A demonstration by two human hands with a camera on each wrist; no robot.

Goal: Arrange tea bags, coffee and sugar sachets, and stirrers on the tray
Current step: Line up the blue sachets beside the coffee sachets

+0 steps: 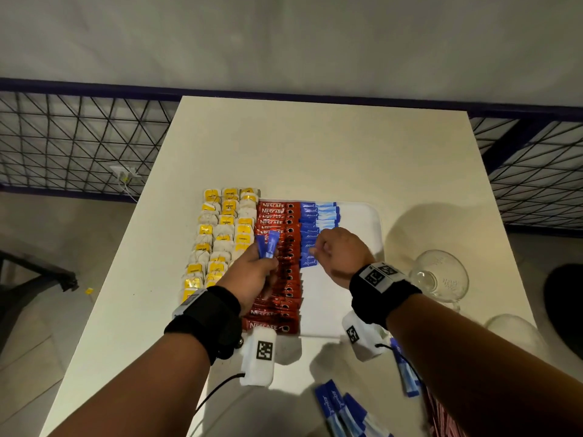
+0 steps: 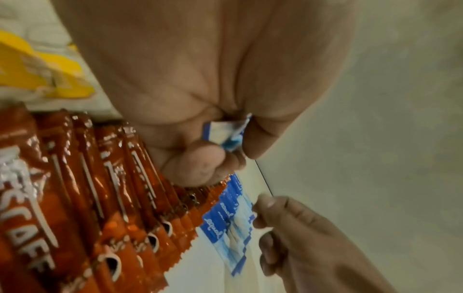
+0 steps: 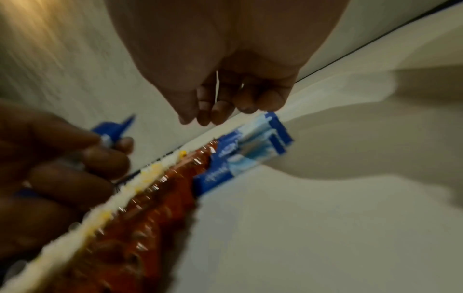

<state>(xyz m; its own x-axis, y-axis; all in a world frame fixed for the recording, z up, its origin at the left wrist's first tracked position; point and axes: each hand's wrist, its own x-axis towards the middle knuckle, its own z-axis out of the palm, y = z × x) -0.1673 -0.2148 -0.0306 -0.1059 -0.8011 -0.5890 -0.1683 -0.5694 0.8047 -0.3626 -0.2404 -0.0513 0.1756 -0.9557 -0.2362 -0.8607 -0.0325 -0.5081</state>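
Note:
A white tray point(image 1: 358, 217) lies on the table. It carries tea bags point(image 1: 220, 234) with yellow tags on the left, a column of red coffee sachets point(image 1: 284, 298) in the middle, and a shorter column of blue sugar sachets point(image 1: 315, 216) on the right. My left hand point(image 1: 262, 263) hovers over the coffee column and grips a few blue sugar sachets point(image 1: 267, 246), whose ends show in my fist point(image 2: 230, 134). My right hand point(image 1: 318, 247) is at the near end of the blue column. Its fingers point(image 3: 220, 111) hang loosely just above the sachets point(image 3: 250, 154) and hold nothing.
Loose blue sachets point(image 1: 340, 408) lie near the table's front edge, with a pinkish striped bundle point(image 1: 441, 417) beside them. Two glass cups point(image 1: 438, 275) point(image 1: 511, 332) stand right of the tray. The tray's right strip is bare. A wire fence runs behind the table.

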